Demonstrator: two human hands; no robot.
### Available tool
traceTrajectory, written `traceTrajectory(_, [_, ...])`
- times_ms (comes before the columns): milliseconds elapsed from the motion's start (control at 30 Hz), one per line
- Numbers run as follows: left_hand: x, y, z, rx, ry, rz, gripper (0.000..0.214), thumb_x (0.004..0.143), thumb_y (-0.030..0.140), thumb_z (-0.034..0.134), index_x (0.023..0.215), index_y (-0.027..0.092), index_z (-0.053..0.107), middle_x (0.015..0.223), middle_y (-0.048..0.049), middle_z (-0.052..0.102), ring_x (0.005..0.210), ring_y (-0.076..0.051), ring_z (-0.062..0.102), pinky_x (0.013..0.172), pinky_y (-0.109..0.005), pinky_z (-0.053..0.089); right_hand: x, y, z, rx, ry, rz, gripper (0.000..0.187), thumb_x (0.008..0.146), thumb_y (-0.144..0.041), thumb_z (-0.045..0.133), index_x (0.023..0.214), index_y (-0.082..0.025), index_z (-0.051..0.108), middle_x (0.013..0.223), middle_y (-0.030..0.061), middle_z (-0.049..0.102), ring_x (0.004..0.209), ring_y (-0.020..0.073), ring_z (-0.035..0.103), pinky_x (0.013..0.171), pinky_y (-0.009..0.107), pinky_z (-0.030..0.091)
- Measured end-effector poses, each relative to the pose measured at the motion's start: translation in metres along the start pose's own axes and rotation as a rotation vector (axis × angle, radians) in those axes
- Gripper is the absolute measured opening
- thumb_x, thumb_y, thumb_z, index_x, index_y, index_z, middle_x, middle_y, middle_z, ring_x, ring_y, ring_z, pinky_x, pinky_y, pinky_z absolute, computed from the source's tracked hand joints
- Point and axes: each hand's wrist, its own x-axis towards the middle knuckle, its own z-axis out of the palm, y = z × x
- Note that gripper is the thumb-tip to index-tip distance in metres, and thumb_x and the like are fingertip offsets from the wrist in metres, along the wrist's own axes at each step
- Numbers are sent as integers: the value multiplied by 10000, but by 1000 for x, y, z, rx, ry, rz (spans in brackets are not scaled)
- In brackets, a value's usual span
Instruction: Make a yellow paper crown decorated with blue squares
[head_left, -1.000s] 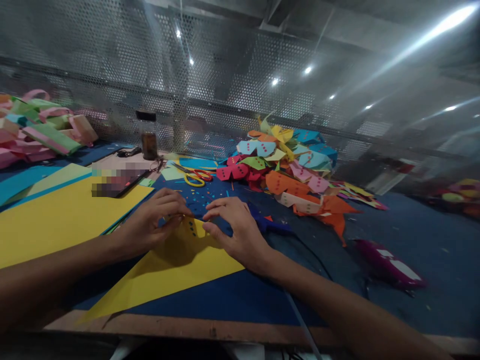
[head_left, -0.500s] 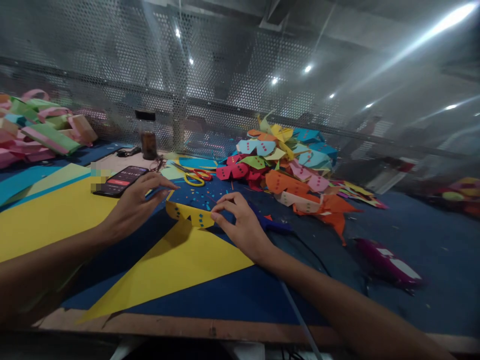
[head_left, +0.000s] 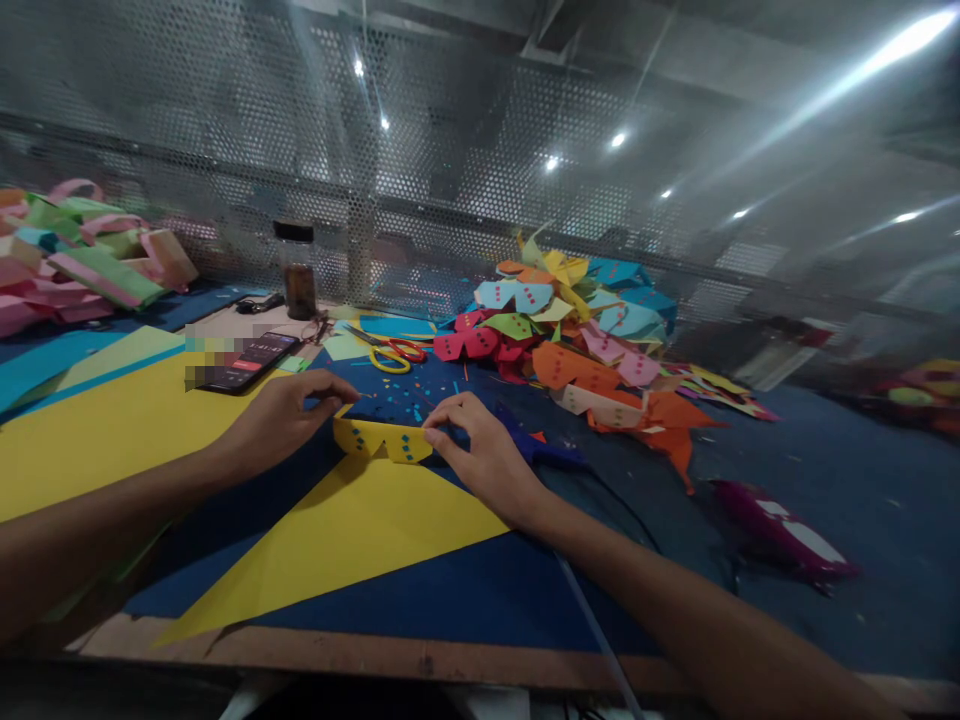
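A yellow paper eye mask (head_left: 371,440) with small blue dots stands in front of me, above a large pointed sheet of yellow paper (head_left: 375,510). My right hand (head_left: 487,450) pinches its right end between thumb and fingers. At the upper left end of the mask, my left hand (head_left: 292,410) has thumb and index finger closed on its yellow edge. Just right of my right hand lies a blue glue gun (head_left: 551,452) with a dark cord, partly hidden by the hand.
Scissors (head_left: 390,358) and blue scraps lie behind the mask. A phone (head_left: 251,362) and a dark-capped jar (head_left: 298,275) stand left. Colourful paper masks (head_left: 577,340) are piled right of centre, near a purple pouch (head_left: 784,530). Folded paper pieces (head_left: 105,260) are heaped far left.
My left hand has come down and its spread fingers have closed at the left end of the mask. The mask now stands slightly lower and flatter; my right hand keeps its pinch.
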Motion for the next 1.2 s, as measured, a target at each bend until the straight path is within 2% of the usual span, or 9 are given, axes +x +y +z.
traceTrajectory(200, [0, -7, 5, 11, -55, 3, 289, 931, 361, 533, 948, 234, 792, 973, -59, 852, 927, -299, 788, 861, -415, 620, 0, 0, 0, 11, -8, 25, 90, 987, -127, 634, 936, -191, 671, 1031, 58, 650, 1027, 209, 639, 950, 380, 506])
traceTrajectory(333, [2, -9, 4, 32, -81, 30, 252, 852, 260, 534, 877, 239, 784, 924, -44, 842, 894, -287, 777, 842, -393, 623, 0, 1, 0, 10, -11, 23, 85, 988, -140, 629, 935, -195, 664, 1031, 60, 653, 1026, 211, 639, 950, 382, 507])
traceTrajectory(500, [3, -11, 4, 40, -97, 51, 199, 794, 253, 532, 777, 257, 730, 892, -55, 827, 945, -293, 765, 956, -439, 601, 1, 4, 1, 4, 2, 11, 93, 988, -136, 617, 933, -198, 660, 1031, 59, 652, 1023, 207, 635, 956, 383, 506])
traceTrajectory(633, [3, -12, 6, 41, -106, 39, 184, 776, 238, 513, 760, 244, 696, 870, -61, 806, 925, -295, 749, 949, -442, 593, 1, 6, 2, 4, 10, 9, 96, 980, -133, 622, 926, -203, 659, 1033, 58, 651, 1026, 208, 636, 957, 382, 505])
traceTrajectory(767, [3, -10, 7, 41, -119, 30, 194, 773, 226, 490, 764, 240, 684, 857, -57, 787, 904, -285, 735, 948, -436, 582, 0, 7, 2, 8, 8, 19, 91, 982, -136, 623, 931, -201, 660, 1041, 60, 652, 1031, 212, 640, 957, 383, 506])
traceTrajectory(900, [3, -9, 7, 36, -124, 35, 188, 780, 232, 484, 757, 239, 670, 852, -61, 778, 891, -289, 726, 873, -413, 577, 0, 7, 2, 4, 0, 22, 97, 983, -128, 623, 926, -197, 662, 1027, 60, 656, 1030, 213, 642, 957, 381, 505])
traceTrajectory(1200, [3, -11, 9, 37, -114, 39, 217, 848, 258, 493, 830, 219, 705, 884, -77, 780, 888, -276, 723, 832, -380, 563, 0, 7, 1, 0, -8, 30, 96, 981, -128, 625, 930, -197, 668, 1027, 60, 662, 1027, 217, 647, 940, 380, 508])
